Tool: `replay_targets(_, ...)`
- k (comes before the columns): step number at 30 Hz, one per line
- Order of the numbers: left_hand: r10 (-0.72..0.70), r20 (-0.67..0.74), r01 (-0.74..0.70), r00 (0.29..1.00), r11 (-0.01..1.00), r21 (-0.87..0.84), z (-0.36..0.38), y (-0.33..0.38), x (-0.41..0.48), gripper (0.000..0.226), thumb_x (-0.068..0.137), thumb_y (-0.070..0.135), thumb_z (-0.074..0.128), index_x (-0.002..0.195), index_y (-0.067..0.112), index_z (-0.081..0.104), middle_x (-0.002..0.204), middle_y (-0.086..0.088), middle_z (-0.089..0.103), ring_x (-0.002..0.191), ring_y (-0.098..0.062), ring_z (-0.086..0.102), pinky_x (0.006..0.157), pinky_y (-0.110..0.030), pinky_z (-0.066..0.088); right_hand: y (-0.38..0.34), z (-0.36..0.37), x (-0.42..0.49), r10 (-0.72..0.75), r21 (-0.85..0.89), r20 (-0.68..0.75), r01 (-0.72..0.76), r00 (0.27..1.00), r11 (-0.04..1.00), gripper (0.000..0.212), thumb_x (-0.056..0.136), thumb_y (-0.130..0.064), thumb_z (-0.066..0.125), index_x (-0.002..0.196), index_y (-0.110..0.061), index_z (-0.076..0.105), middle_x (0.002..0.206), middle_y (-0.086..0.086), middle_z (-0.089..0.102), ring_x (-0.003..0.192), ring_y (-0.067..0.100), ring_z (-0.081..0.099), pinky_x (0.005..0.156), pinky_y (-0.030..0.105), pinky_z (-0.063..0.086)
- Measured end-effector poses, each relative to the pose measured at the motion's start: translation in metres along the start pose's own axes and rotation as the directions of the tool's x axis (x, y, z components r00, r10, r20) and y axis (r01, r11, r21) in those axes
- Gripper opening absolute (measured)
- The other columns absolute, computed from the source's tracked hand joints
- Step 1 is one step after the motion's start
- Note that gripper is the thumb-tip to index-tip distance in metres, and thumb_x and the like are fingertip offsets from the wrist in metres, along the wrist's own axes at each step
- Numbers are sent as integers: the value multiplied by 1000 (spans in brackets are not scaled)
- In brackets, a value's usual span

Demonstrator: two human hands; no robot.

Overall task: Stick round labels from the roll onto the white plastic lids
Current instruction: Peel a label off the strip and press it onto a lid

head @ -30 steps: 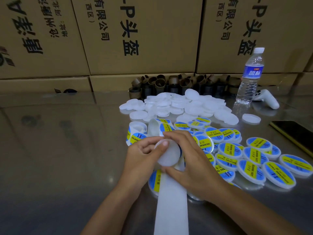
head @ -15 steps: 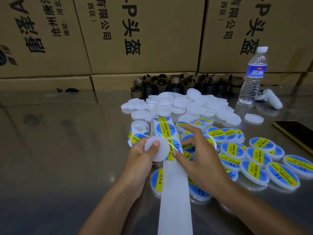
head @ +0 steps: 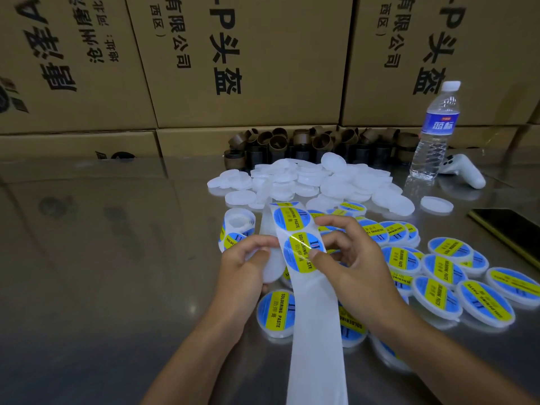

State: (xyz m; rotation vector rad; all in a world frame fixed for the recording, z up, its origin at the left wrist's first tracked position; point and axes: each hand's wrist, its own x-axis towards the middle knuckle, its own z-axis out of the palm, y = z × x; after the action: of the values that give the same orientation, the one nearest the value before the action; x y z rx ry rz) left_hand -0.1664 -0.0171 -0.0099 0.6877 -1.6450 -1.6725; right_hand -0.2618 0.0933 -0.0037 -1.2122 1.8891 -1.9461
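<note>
My left hand [head: 242,267] grips a bare white plastic lid [head: 273,266], partly hidden behind the label strip [head: 317,331]. The white backing strip runs from the label roll [head: 236,228] up and over toward me. My right hand [head: 350,264] pinches the edge of a round blue and yellow label [head: 301,252] on the strip, thumb on its right rim. Another label [head: 290,219] sits just beyond it on the strip. A heap of plain white lids [head: 315,182] lies further back. Several labelled lids [head: 444,270] lie to the right, and one labelled lid [head: 276,312] lies below my left hand.
Cardboard boxes [head: 239,59] wall off the back. Brown empty roll cores [head: 306,141] stand before them. A water bottle [head: 435,133], a white controller [head: 461,171] and a dark phone [head: 511,226] are at the right. The shiny metal table [head: 102,258] stretches left.
My right hand has moved up from the strip's side and now pinches a label's edge. My left hand with the bare lid has slid behind the strip's left side.
</note>
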Motion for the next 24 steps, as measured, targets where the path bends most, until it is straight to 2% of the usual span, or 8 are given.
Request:
replay_targets(4,-8,69,12,998,998,-69,4,5,-4,39,95,6,48,66,19,70,60,9,69,50,1,61,42,-12,43,-1,1,-2,-22,-38,46,24,999,999,34,82,8,60,99,-21,58,63,-18,63,67,-4,56,70,9,40)
replay_targets(7,46,107,-38,993,997,-68,5,4,-4,30,93,13,56,68,16,72,70,1,73,61,-6,67,53,-17,51,1,2,-4,-37,-92,12,38,999,995,28,83,3,63,95,-23,61,63,-17,60,68,-2,56,70,7,39)
replay_targets(9,105,110,-103,988,994,-24,5,2,-3,24,91,13,60,69,15,70,69,1,72,63,-7,66,59,-18,52,4,2,-5,-110,-249,-61,92,992,964,20,84,-8,67,91,-26,63,71,-13,58,76,1,55,71,7,39)
replay_targets(11,132,114,-133,985,991,1,4,0,-3,20,90,12,62,72,14,70,72,-1,73,67,-9,67,64,-20,54,5,2,-6,-253,-485,-73,188,965,854,11,86,-19,67,94,-27,66,85,-12,57,87,3,52,77,12,38)
replay_targets(13,141,123,-145,982,989,20,4,-1,-2,15,89,11,63,78,15,72,80,-2,75,74,-11,69,71,-24,55,7,1,-5,-339,-611,-28,252,940,750,21,83,-28,64,102,-21,70,94,-8,57,95,6,47,83,22,40)
replay_targets(17,148,152,-156,977,987,43,4,0,-3,16,90,8,60,88,16,74,88,1,76,84,-14,72,79,-26,57,9,0,-4,-356,-624,8,283,935,729,28,80,-31,63,104,-19,72,96,-7,62,97,8,46,83,30,42)
replay_targets(20,145,150,-155,978,986,61,4,1,-3,15,92,8,58,93,12,73,92,-3,76,90,-21,71,88,-37,55,10,-1,-4,-375,-611,1,298,927,733,28,79,-32,65,102,-20,73,93,-11,63,95,8,47,82,33,45)
replay_targets(24,128,142,-137,982,989,55,3,1,-4,15,93,9,57,96,8,72,98,-9,74,98,-29,67,93,-50,50,9,0,-3,-437,-622,-4,340,900,706,25,76,-30,68,98,-20,74,88,-20,55,91,7,49,80,33,43)
